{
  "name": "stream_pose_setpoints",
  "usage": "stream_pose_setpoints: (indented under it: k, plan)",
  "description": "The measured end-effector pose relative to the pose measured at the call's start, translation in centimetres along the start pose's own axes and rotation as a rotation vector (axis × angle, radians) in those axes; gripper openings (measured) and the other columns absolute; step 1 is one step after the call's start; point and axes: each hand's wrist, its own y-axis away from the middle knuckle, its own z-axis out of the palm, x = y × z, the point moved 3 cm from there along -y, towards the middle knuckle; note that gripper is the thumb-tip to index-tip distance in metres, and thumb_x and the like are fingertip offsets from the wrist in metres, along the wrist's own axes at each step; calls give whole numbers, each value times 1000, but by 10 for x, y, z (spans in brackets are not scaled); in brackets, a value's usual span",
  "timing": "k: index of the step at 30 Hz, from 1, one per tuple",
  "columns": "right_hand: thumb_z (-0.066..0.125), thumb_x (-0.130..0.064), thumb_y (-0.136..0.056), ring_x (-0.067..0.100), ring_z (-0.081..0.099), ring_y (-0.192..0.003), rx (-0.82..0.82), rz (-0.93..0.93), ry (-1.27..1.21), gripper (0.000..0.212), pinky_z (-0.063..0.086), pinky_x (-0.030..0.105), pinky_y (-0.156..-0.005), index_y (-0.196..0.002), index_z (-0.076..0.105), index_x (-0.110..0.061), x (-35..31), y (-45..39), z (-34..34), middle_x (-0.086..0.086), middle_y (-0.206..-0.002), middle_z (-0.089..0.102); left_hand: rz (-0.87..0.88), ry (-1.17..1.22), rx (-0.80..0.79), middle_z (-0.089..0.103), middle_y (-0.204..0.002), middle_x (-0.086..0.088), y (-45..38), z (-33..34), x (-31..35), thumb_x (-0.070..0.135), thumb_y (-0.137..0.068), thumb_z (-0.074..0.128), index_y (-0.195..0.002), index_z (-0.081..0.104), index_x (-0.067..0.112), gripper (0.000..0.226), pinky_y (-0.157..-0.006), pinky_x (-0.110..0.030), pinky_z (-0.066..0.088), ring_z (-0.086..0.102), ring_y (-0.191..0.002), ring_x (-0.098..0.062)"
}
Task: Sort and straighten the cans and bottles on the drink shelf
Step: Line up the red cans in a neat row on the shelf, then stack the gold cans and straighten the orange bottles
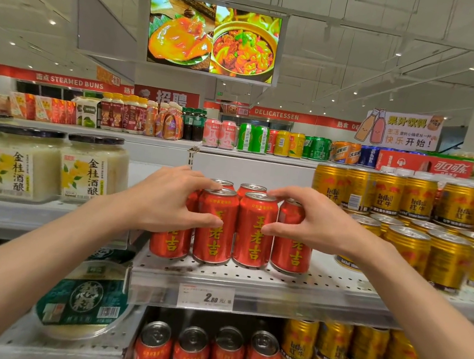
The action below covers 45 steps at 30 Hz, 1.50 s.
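Both hands grasp the red Wanglaoji cans [236, 227] on the perforated shelf [248, 273]; left hand [173, 201] wraps the left ones, right hand [308, 221] the right; gold Red Bull cans [413, 219] alongside.

A supermarket: metal shelves [247, 282] stocked with rows of canned drinks [236, 227], a price tag [205, 297] on the shelf edge, red department banners [276, 114] reading "DELICATESSEN" and "STEAMED BUNS", and a hanging food-advert screen [214, 38].
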Motion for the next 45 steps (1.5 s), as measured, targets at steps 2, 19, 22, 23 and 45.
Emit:
stream_pose_setpoints:
  k: [2,19,22,23,45]
  plan:
    - [77,-53,-79,8,53,-121,-15,34,-27,77,53,32,-99,-145,46,-32,3,3,-4,-12,-136,50,-1,-29,5,57,-130,13,1,-1,1,85,-77,47,-144,48,36,83,-99,-34,40,47,-116,-9]
    - [72,-45,-86,11,54,-123,95,82,-79,72,51,25,-92,-149,40,-31,25,24,4,-8,-144,48,-15,-87,64,56,-129,10,12,5,5,89,-75,33,-147,42,35,90,-100,-35,41,44,-119,-10]
    - [70,-48,-87,5,45,-124,153,133,-134,84,47,29,-98,-156,25,-34,22,34,10,-7,-157,38,-3,-18,124,54,-133,8,17,8,5,85,-77,40,-143,47,34,84,-104,-38,41,45,-123,-11]
    - [70,-49,-86,4,44,-126,183,158,-162,86,45,30,-100,-157,23,-35,22,40,12,-7,-158,36,6,18,156,53,-134,9,20,8,7,81,-79,44,-143,48,34,79,-106,-39,41,44,-125,-11]
    - [72,-44,-78,16,73,-92,199,646,-583,36,56,38,-89,-113,68,-36,-2,236,191,-10,-98,76,-507,1110,91,74,-105,15,225,164,30,27,-88,70,-116,67,38,30,-86,-18,53,69,-99,-8]
